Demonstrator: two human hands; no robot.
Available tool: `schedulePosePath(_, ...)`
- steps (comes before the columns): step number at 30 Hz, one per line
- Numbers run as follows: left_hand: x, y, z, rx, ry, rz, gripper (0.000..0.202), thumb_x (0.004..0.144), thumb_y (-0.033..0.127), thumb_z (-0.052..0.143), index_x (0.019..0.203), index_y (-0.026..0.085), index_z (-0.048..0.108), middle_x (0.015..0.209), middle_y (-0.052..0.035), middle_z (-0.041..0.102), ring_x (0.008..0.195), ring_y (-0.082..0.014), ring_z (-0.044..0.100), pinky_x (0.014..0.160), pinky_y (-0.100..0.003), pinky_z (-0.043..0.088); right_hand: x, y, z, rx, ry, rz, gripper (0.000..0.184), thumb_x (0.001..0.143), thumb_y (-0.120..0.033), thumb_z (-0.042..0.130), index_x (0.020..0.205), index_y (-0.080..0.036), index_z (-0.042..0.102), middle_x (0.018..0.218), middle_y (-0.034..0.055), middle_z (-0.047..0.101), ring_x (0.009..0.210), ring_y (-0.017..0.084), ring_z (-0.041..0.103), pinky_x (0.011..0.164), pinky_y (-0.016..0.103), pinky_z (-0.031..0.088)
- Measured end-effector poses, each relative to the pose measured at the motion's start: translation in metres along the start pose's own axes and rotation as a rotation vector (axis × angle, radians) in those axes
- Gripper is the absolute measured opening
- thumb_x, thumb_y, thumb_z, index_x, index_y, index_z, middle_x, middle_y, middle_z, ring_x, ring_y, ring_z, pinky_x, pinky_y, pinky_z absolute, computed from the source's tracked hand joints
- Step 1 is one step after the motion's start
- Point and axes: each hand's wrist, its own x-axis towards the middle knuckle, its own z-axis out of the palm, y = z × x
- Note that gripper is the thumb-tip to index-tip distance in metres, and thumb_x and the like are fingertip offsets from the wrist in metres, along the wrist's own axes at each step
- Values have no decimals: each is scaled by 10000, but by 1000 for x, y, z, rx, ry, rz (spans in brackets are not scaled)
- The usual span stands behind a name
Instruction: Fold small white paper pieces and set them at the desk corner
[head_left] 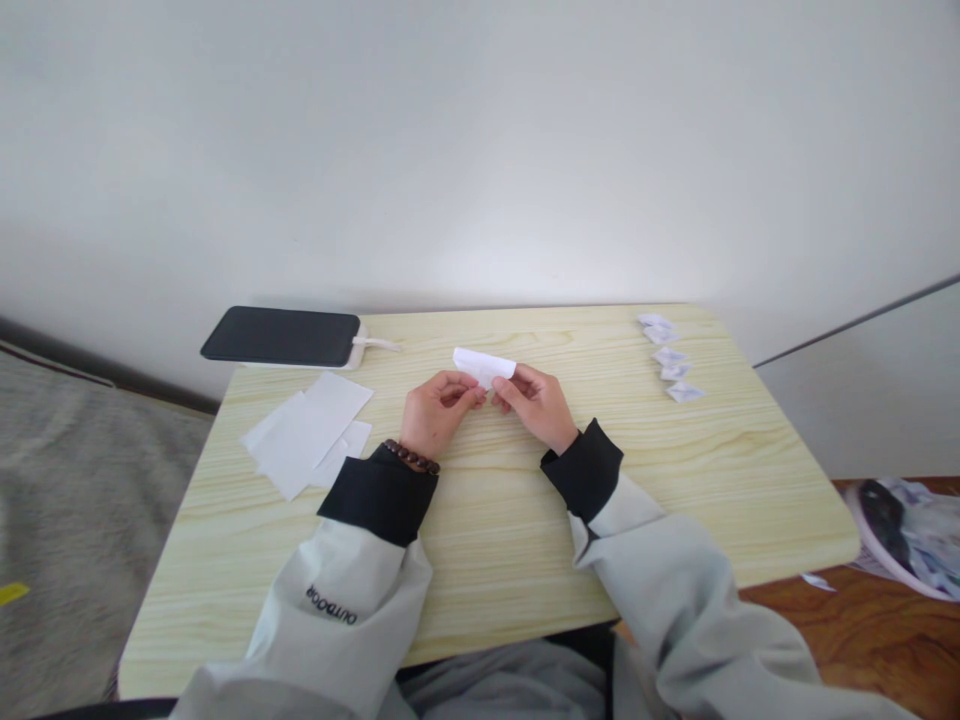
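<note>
Both of my hands hold a small folded piece of white paper (484,365) just above the middle of a light wooden table (487,500). My left hand (439,410) pinches its near left edge, fingers curled; a dark bead bracelet (411,457) is on that wrist. My right hand (536,400) pinches the paper's right end with thumb and fingers closed. Both arms wear a pale grey jacket with black cuffs.
A stack of flat white paper sheets (307,435) lies at the table's left. A black phone (283,336) with a white cable rests on the far left corner. Several small folded paper pieces (670,360) sit in a row at the far right. A wall rises just behind the table.
</note>
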Motion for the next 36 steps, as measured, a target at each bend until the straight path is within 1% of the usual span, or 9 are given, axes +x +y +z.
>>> schedulePosePath(2, 0, 0, 0, -13, -2, -3, 301, 642, 363, 745, 790, 142, 602, 678, -31, 703, 675, -165, 672, 704, -287, 535, -1, -4, -1, -22, -13, -26, 279, 791, -404, 595, 893, -148, 641, 633, 3, 630, 533, 108, 571, 513, 229, 479)
schedulePosePath(7, 1, -1, 0, -21, 3, -4, 318, 632, 372, 751, 791, 141, 601, 676, -34, 701, 677, -170, 676, 702, -291, 542, -1, -8, -1, -51, 35, -15, 238, 777, -395, 613, 740, -159, 619, 591, -8, 627, 504, 103, 563, 501, 221, 463)
schedulePosePath(15, 0, 1, 1, -7, 0, 1, 308, 631, 370, 746, 776, 148, 589, 685, -36, 704, 689, -180, 684, 706, -300, 548, -1, -3, -1, -67, 64, 26, 272, 761, -415, 635, 652, -169, 594, 572, 4, 650, 460, 103, 540, 480, 221, 433)
schedulePosePath(18, 0, 1, 2, -12, 14, 4, 304, 638, 347, 739, 780, 164, 541, 681, -26, 705, 691, -179, 690, 693, -291, 543, -1, -3, 0, -72, 79, 41, 289, 760, -431, 633, 641, -170, 590, 568, 5, 653, 453, 103, 543, 471, 217, 432)
schedulePosePath(24, 0, 2, 2, -22, 46, -2, 406, 634, 269, 745, 833, 209, 397, 592, 50, 667, 618, -148, 676, 606, -229, 505, -2, -5, 2, -66, 106, 49, 313, 750, -453, 634, 619, -175, 569, 554, -2, 647, 445, 102, 545, 470, 220, 440)
schedulePosePath(26, 0, 3, 2, -37, 35, -10, 426, 634, 267, 741, 880, 207, 399, 589, 56, 660, 609, -144, 671, 621, -238, 508, -2, -4, 2, -54, 107, 51, 314, 747, -452, 637, 615, -177, 564, 548, -3, 641, 443, 102, 541, 469, 222, 441)
schedulePosePath(30, -1, 4, 3, -62, 26, -30, 473, 623, 283, 742, 947, 193, 410, 624, 36, 671, 628, -156, 677, 672, -280, 526, -1, -3, 3, -53, 112, 56, 326, 745, -466, 635, 607, -184, 547, 538, -8, 627, 444, 101, 529, 462, 225, 439)
schedulePosePath(34, 0, 2, 3, -97, 47, -27, 556, 605, 282, 759, 985, 204, 361, 621, 42, 674, 612, -162, 677, 673, -299, 536, -1, -5, 3, -60, 113, 51, 341, 744, -477, 631, 596, -186, 530, 522, -15, 614, 436, 97, 518, 460, 224, 432)
schedulePosePath(36, 1, 1, 1, -89, 22, -44, 549, 605, 297, 765, 996, 193, 394, 624, 34, 679, 612, -163, 675, 669, -297, 538, -1, -5, 2, -60, 105, 49, 335, 750, -470, 627, 600, -184, 539, 515, -17, 606, 429, 94, 511, 453, 222, 424)
